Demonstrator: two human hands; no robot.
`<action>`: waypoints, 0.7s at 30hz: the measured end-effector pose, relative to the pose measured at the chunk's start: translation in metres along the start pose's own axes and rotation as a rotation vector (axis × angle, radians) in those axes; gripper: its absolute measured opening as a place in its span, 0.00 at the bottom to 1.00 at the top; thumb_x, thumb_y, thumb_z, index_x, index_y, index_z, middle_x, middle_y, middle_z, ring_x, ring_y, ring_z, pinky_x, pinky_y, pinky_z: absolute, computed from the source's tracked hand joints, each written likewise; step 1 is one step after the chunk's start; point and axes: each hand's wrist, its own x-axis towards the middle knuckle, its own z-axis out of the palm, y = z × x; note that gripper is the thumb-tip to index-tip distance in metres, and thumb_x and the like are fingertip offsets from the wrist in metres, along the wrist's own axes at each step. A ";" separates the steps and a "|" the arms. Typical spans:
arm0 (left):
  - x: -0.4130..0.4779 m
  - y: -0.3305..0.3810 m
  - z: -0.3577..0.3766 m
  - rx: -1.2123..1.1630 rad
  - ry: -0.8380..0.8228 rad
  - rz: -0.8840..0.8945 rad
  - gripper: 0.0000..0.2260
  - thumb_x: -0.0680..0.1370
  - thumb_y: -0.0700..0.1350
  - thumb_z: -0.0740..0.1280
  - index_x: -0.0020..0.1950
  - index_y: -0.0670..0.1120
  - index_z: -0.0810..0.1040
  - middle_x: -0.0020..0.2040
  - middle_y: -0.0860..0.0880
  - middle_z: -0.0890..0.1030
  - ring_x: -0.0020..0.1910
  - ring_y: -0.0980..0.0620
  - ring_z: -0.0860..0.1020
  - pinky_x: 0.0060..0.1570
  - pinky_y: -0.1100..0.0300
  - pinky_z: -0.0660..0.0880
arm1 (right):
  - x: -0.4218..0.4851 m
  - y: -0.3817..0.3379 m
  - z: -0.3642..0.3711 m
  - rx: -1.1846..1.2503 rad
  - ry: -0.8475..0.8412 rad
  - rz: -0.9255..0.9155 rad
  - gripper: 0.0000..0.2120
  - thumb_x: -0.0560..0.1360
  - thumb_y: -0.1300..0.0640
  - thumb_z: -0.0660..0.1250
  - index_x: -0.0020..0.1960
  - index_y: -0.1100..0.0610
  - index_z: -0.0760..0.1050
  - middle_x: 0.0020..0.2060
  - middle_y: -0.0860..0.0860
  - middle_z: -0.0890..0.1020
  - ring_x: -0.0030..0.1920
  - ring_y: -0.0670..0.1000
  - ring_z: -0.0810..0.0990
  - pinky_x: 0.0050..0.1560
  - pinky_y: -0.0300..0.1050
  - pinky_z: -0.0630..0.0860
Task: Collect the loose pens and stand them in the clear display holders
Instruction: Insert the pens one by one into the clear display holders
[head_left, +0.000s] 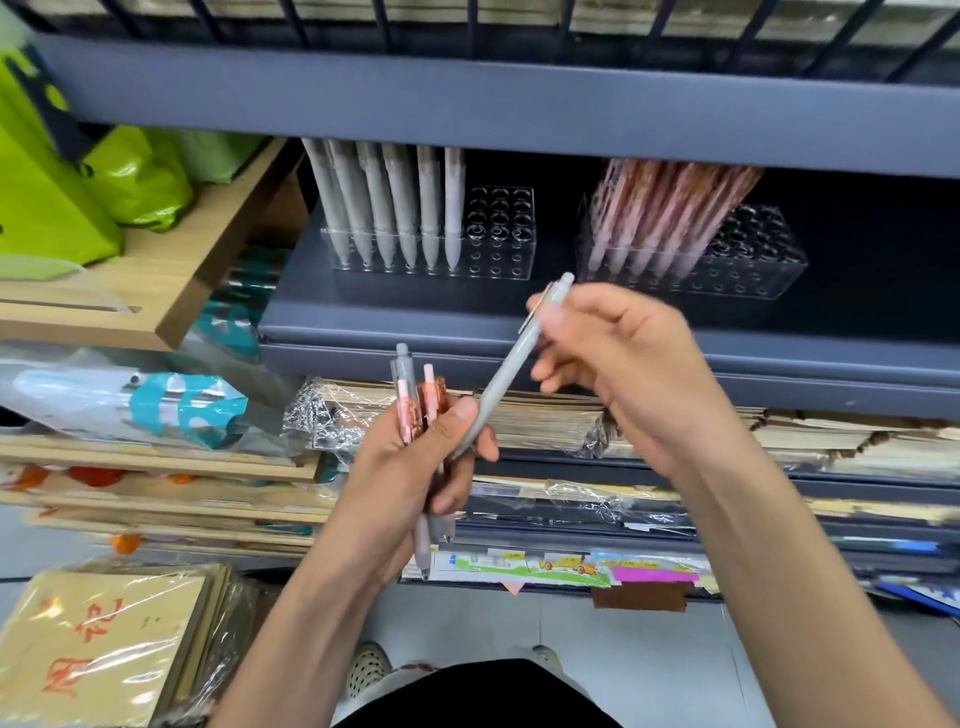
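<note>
Right hand (623, 364) pinches the grey pen (506, 374) high by the clip, tip against left hand (410, 467), whose fingers clamp the bundle (415, 405); a skewed pull could spill the bundle, and a wobbling tip may miss the holder (498, 260) on the shelf.

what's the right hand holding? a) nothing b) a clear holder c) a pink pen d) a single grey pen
d: the right hand pinches one grey pen, while the left hand grips the bunch of pens, pink and grey.
</note>
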 end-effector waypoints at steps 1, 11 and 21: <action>0.001 0.001 0.001 -0.009 0.013 0.008 0.11 0.77 0.52 0.70 0.39 0.46 0.80 0.38 0.38 0.76 0.20 0.55 0.63 0.22 0.66 0.64 | -0.001 0.003 0.005 -0.034 -0.040 0.017 0.08 0.73 0.62 0.70 0.50 0.64 0.80 0.37 0.59 0.83 0.34 0.52 0.80 0.34 0.40 0.79; -0.007 0.015 -0.013 -0.241 0.172 -0.019 0.18 0.78 0.57 0.63 0.48 0.42 0.74 0.26 0.48 0.69 0.18 0.56 0.59 0.19 0.68 0.58 | 0.039 -0.018 0.024 -0.173 0.467 -0.494 0.05 0.77 0.62 0.65 0.48 0.54 0.77 0.40 0.48 0.85 0.43 0.48 0.84 0.46 0.39 0.79; -0.023 0.024 -0.037 -0.133 0.177 0.013 0.14 0.81 0.48 0.63 0.50 0.35 0.71 0.36 0.44 0.79 0.20 0.54 0.67 0.19 0.65 0.63 | 0.100 -0.009 0.040 -0.816 0.576 -0.476 0.09 0.79 0.58 0.60 0.46 0.52 0.78 0.45 0.57 0.84 0.48 0.58 0.82 0.52 0.51 0.76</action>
